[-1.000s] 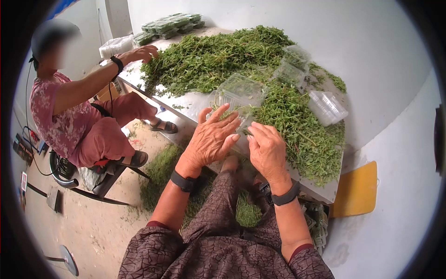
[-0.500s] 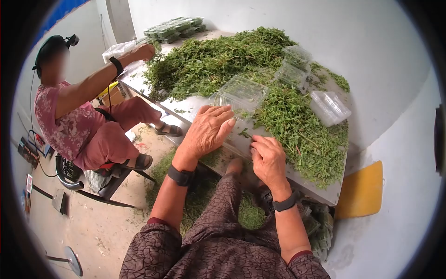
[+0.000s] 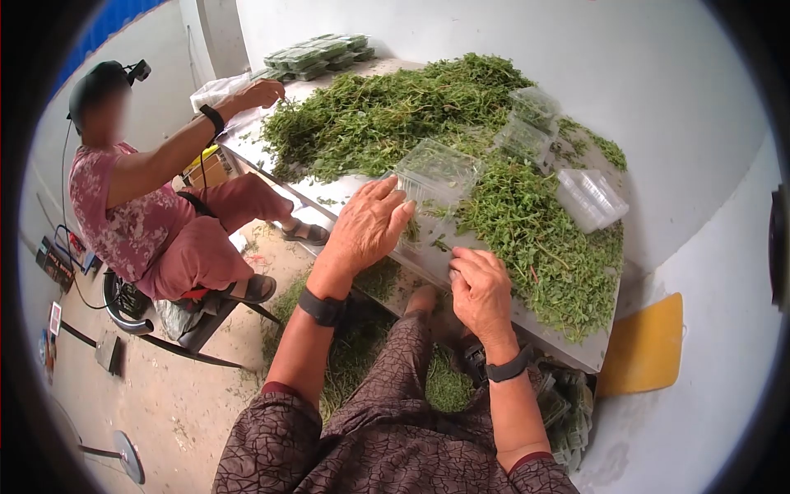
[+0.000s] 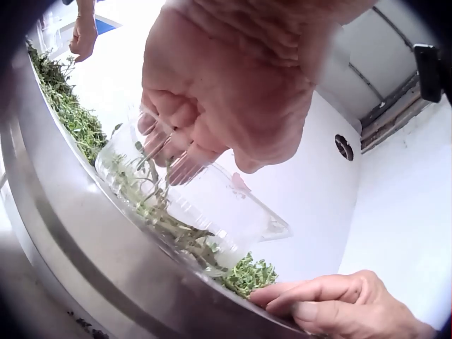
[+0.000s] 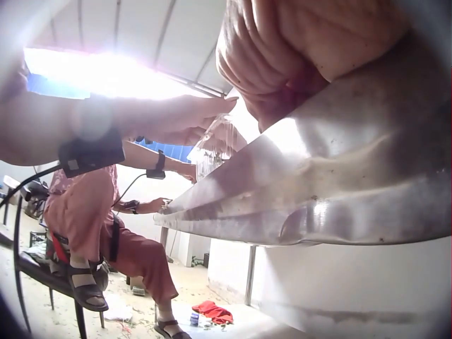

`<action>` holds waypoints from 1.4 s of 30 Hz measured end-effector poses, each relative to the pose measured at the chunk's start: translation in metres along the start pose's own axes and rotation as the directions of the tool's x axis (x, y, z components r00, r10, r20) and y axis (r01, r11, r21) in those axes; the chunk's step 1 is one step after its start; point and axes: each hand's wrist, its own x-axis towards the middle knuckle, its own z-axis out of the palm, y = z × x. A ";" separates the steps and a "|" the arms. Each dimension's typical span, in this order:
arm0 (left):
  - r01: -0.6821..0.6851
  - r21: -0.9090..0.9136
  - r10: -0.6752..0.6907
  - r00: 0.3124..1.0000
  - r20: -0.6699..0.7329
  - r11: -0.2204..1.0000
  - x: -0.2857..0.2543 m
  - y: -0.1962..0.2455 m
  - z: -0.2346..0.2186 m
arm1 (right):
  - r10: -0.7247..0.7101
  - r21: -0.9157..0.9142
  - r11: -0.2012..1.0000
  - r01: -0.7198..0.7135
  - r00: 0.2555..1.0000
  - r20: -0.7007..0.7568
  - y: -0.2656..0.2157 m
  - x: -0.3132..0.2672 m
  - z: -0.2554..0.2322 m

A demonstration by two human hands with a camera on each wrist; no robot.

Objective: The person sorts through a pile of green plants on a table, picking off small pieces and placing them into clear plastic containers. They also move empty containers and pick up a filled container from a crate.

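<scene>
In the head view my left hand (image 3: pixel 370 226) is at the near left side of a clear plastic container (image 3: pixel 444 169), fingers extended. The left wrist view has the left hand (image 4: pixel 226 85) above that container (image 4: pixel 247 205), fingertips behind its clear wall by green stems (image 4: pixel 169 222). My right hand (image 3: pixel 481 296) rests by the table's front edge with fingers loosely bent, close to a small sprig (image 3: pixel 442 243); whether its fingertips touch anything is unclear. A large heap of leafy greens (image 3: pixel 395 107) spreads across the table, with more greens (image 3: pixel 543 255) right of the container.
Clear containers (image 3: pixel 527 136) and a stack of clear trays (image 3: pixel 591 200) lie at the right. Filled green packs (image 3: pixel 317 56) stand at the back left. A seated person (image 3: pixel 140 198) reaches to the heap's left end. A yellow board (image 3: pixel 642 346) leans by the wall.
My left hand's fingers, spread over the container a second ago, have drawn closer together and lie at its left side. The right hand has stayed near the table edge. The head view has shifted slightly.
</scene>
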 end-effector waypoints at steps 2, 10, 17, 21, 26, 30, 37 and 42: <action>-0.011 -0.014 0.011 1.000 0.012 1.000 -0.004 -0.007 0.011 | -0.002 0.002 1.000 0.002 1.000 0.002 -0.001 0.001 0.000; 0.170 0.114 -0.203 0.881 0.427 0.979 0.007 0.006 -0.005 | -0.008 -0.018 1.000 0.008 1.000 0.001 -0.001 0.000 0.000; 0.035 0.053 -0.035 0.999 -0.006 0.998 -0.002 0.004 0.013 | -0.004 -0.013 1.000 0.004 1.000 -0.006 0.000 -0.001 0.001; -0.013 -0.015 0.015 0.993 0.113 1.000 0.000 0.010 0.012 | -0.003 -0.014 1.000 0.003 1.000 0.003 0.001 0.000 0.001; -0.015 -0.012 0.017 0.972 0.236 1.000 -0.002 0.008 0.012 | -0.004 -0.006 1.000 0.004 1.000 0.003 0.000 0.001 0.000; -0.062 -0.038 0.060 0.997 -0.043 0.997 -0.009 0.014 0.002 | -0.005 0.003 1.000 0.005 1.000 0.005 0.001 0.001 0.001; -0.066 0.068 0.072 0.993 -0.089 0.996 -0.037 0.029 0.005 | -0.010 -0.016 1.000 0.009 1.000 -0.014 0.002 0.001 0.002; -0.006 0.052 0.020 0.964 -0.265 0.999 -0.056 0.032 0.022 | -0.015 -0.027 1.000 0.015 1.000 -0.006 0.001 0.000 0.002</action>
